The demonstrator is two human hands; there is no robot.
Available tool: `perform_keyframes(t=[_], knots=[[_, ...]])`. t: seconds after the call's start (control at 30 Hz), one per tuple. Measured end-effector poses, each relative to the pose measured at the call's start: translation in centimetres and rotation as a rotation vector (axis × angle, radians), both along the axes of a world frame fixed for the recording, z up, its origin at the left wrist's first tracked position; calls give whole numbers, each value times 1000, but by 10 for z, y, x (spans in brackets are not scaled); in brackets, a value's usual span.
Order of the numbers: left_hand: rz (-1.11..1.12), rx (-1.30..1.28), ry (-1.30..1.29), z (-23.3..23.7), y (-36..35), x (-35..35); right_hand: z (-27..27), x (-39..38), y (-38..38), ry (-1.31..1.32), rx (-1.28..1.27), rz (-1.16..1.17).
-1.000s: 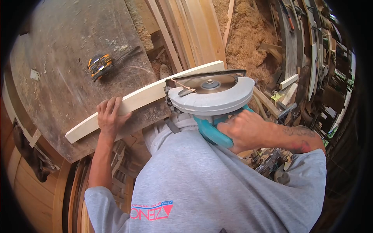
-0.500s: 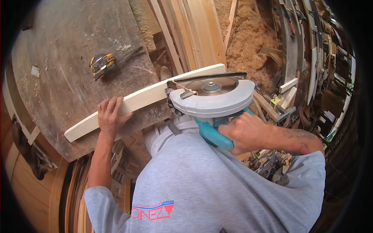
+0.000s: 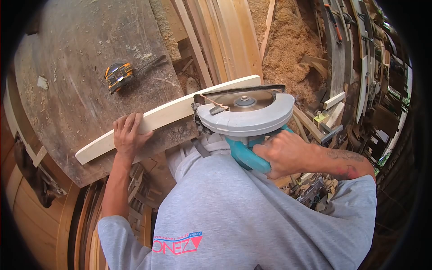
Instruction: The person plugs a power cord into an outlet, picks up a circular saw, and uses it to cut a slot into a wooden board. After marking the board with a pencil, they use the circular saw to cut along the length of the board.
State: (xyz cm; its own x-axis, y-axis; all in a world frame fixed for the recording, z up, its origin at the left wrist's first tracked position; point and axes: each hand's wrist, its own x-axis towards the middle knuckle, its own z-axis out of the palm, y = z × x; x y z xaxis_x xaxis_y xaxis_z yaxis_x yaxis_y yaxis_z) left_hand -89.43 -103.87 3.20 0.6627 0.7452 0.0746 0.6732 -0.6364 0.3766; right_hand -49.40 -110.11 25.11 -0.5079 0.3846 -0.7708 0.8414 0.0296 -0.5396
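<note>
A pale wooden board (image 3: pixel 168 112) lies slantwise over the workbench (image 3: pixel 85 103), its right end reaching past the bench edge. My left hand (image 3: pixel 129 134) holds the board down near its left end, fingers over the top and thumb at the near side. With my right hand (image 3: pixel 284 152) I grip the teal handle of a circular saw (image 3: pixel 247 122). The saw's grey guard and round blade face up toward me, at the right part of the board. Whether the blade touches the wood is hidden by the saw's body.
A yellow and black tape measure (image 3: pixel 118 77) sits on the bench beyond my left hand. Long planks (image 3: pixel 229 40) extend behind the board. Sawdust (image 3: pixel 288 49) is heaped to their right, with wood offcuts (image 3: pixel 334 100) nearby.
Almost nothing differs. The view has shifted very slightly, while both hands, the board and the saw keep their places.
</note>
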Motion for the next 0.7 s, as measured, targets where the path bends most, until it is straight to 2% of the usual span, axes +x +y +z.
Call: perform_keyframes(t=[0.37,0.47,0.7], knots=[[-1,9,-3,-1,0,-1,-3,4,-1,25,34,15],[0,17,-5,-1,0,0,2,-2,3,-4,-42,-1],[2,26,9,-2,0,0,10,-13,2,12,49,-30]])
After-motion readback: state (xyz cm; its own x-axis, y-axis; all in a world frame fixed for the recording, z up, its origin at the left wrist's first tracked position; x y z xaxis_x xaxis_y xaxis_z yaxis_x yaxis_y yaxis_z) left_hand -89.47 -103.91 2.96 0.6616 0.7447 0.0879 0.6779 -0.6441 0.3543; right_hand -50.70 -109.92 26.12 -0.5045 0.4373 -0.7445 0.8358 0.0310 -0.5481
